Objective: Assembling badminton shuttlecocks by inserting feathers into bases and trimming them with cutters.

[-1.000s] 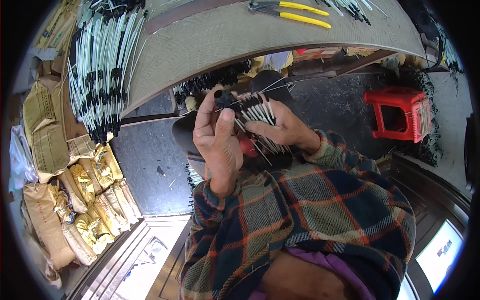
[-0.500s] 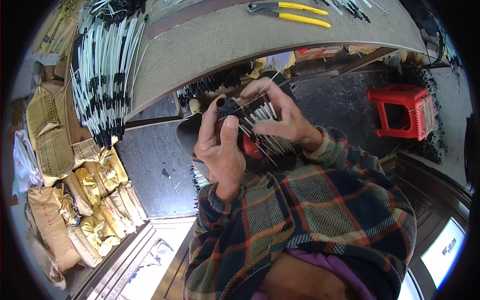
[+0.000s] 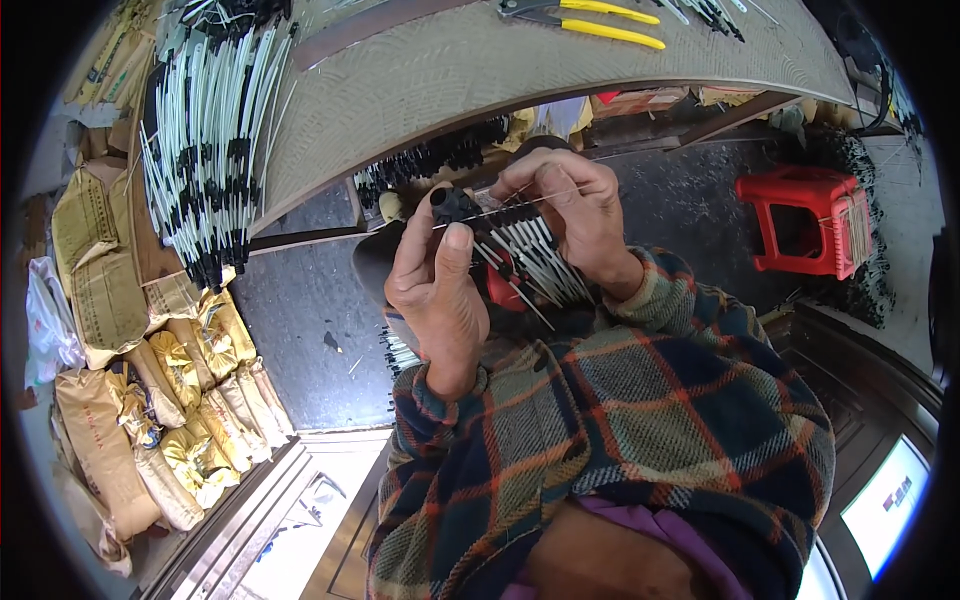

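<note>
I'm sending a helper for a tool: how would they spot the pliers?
Start from the greyish tabletop curving across the top of the view. Right of the picture's centre, near its upper edge, lie dark-headed pliers. Their two yellow handles set them apart from the thin black-and-white rods to their right.

black knob (image 3: 455, 205) at the left fingers (image 3: 456, 240) | white sticks (image 3: 535, 250) with black tops, below the right fingers (image 3: 565, 190) | checked shirt (image 3: 650, 400), dark blue, grey and orange, below all fingers | table (image 3: 440, 85), grey-brown with wavy lines, above them | yellow pliers handles (image 3: 612, 34), above the right fingers | red stool (image 3: 838, 235), right of them | brown bags (image 3: 105, 450), far left of the left fingers
</note>
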`<state>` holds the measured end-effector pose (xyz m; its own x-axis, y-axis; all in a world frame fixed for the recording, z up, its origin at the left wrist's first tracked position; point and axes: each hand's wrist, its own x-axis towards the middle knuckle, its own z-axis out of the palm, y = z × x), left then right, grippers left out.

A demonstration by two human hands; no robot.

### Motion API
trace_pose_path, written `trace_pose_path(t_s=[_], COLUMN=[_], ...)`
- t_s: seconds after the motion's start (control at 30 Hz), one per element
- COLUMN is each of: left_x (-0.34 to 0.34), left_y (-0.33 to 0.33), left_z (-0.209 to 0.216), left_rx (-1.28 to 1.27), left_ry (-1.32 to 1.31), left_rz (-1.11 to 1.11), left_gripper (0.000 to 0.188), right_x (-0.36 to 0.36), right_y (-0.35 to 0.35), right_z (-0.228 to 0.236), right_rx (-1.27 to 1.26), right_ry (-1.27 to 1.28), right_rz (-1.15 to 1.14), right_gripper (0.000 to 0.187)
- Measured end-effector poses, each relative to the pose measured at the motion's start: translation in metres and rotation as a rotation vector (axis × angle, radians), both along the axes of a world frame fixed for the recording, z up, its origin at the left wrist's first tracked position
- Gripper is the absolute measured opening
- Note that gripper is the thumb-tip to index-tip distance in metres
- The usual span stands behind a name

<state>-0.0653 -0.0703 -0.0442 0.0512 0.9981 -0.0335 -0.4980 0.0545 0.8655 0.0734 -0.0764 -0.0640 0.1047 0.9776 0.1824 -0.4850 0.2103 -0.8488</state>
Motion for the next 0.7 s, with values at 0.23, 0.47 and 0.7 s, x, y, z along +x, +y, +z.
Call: trace_pose_path(t_s=[0.23,0.47,0.7], left_x=[-0.001,0.000,-0.006], left_y=[-0.002,-0.001,-0.003], left_z=[0.000,0.000,-0.002], left_rx=[0.044,0.191,0.198], left_ry=[0.113,0.257,0.267], left_rz=[-0.025,-0.028,-0.065], left_gripper=[0.036,0.034,0.034], right_x=[-0.007,-0.004,-0.008], right_y=[-0.005,0.003,0.000], right_z=[0.006,0.003,0.010], right_rx=[-0.013,0.151,0.015], right_ry=[-0.055,-0.230,-0.188], right_rz=[0.124,0.165,0.134], right_gripper=[0.042,0.032,0.028])
